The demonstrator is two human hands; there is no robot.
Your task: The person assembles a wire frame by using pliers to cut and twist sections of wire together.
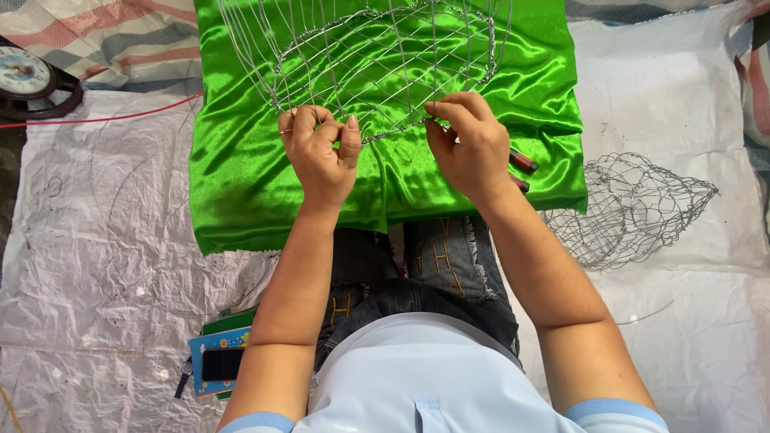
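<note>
A large wire mesh frame lies on a shiny green satin cloth spread over my lap. My left hand pinches the frame's near rim at its left side. My right hand grips the same rim further right and holds a pair of pliers with red and black handles, whose ends stick out past my palm. Both hands are closed around the wire edge.
A smaller finished wire mesh form lies on the white plastic sheet to my right. A phone on a blue-edged card sits by my left elbow. A round clock and a red cord are at the far left.
</note>
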